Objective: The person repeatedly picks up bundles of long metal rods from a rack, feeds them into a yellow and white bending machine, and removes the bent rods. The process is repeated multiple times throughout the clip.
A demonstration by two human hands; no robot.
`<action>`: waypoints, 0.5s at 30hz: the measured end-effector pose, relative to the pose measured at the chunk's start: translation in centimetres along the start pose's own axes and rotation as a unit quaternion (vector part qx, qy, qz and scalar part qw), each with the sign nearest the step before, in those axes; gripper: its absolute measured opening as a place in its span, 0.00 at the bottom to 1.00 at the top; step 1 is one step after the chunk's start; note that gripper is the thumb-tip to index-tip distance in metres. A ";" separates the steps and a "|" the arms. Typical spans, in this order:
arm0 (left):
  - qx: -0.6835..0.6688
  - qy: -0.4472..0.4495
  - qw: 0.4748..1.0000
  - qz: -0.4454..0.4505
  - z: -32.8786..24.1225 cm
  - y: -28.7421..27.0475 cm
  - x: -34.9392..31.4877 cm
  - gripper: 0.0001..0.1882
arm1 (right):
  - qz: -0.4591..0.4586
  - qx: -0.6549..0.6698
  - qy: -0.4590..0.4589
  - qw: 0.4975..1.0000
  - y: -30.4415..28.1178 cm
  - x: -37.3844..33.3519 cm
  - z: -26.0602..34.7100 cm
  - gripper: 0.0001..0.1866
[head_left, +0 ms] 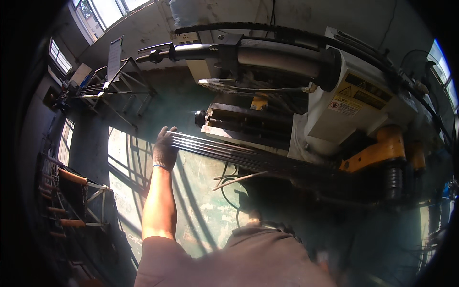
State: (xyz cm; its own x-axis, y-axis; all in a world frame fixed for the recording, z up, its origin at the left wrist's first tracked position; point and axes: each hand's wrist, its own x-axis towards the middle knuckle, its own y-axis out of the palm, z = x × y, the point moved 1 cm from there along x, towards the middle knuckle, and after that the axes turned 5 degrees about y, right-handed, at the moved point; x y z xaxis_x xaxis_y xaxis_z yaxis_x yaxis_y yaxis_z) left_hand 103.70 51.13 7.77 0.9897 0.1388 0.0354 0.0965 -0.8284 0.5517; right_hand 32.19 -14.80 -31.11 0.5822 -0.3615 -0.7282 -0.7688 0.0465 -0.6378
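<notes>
My left hand [164,149], in a knitted work glove, is stretched out ahead with its fingers closed round the near-left ends of a bundle of long thin metal rods [217,147]. The rods run side by side to the right, shiny by the glove and dark further along. Their far ends fade into shadow below the machine's yellow arm [375,153]. I cannot make out my right hand; shadow and my own torso cover the lower right, where only a blurred pinkish patch shows.
A large machine [330,115] with a thick cylinder [279,60] and black hoses stands just beyond the rods. A metal frame rack [122,79] is at the far left. Another rack with orange-brown rollers [71,176] stands at the left. A thin bar [239,181] juts out below the rods.
</notes>
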 end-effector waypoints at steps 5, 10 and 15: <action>0.520 0.169 0.809 0.218 -2.4 0.0 -2.7 0.22 | -0.065 0.031 0.033 0.997 -9.3 -3.3 0.1 0.26; 0.148 -0.083 0.968 0.183 -2.6 0.9 -3.5 0.32 | 0.065 -0.058 0.041 0.995 -16.0 -5.7 -0.7 0.26; 0.405 0.018 0.871 0.279 -3.5 1.1 -3.3 0.36 | -0.050 -0.015 0.019 0.998 -20.1 -3.0 1.2 0.26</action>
State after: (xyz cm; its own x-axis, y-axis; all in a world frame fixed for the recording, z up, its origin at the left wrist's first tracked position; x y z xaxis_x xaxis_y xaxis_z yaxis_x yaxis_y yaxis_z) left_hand 100.14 51.63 11.21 0.9037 -0.4034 0.1436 -0.3413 -0.8810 -0.3276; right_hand 46.21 -13.56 -16.46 0.6457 -0.3986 -0.6513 -0.7158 -0.0189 -0.6981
